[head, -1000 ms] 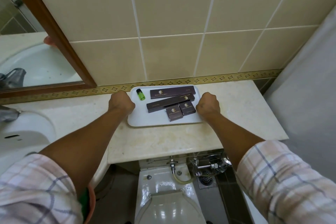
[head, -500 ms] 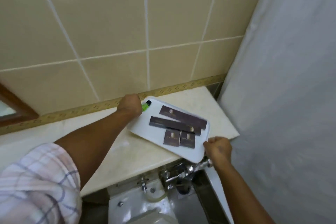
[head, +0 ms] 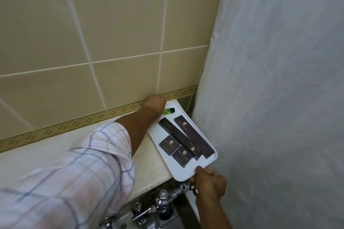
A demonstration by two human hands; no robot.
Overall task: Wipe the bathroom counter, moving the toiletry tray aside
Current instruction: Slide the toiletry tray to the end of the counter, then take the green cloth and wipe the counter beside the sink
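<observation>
White shower curtain (head: 279, 80) filling the whole 3 o'clock side, top to bottom. Beige tiled wall (head: 111, 24) from 9 to 12 o'clock, with a gold patterned border strip (head: 74, 123) along its foot. Pale stone worktop (head: 149, 165) running below that strip, ending at the curtain. Checked sleeve (head: 65, 173) across the 8 o'clock area, bare forearm reaching out toward the centre. White toiletry tray (head: 186, 171) at the far end of the worktop, just beside the curtain, turned on a slant, its near corner hanging past the front edge. Chrome plumbing valves (head: 162, 201) under the worktop at 6 o'clock. Right hand (head: 209, 184) at 5 o'clock, clenched on the near corner of the tray, thumb on top of the rim. Left hand (head: 154, 101) just past centre, closed at the far corner of the tray against the wall; grip itself hidden, cannot tell more. Two long dark boxes (head: 193, 136) lying side by side on the tray. Two small dark boxes (head: 176, 149) touching them at the 7 o'clock side. Small green bottle (head: 169, 111) lying near the left hand.
</observation>
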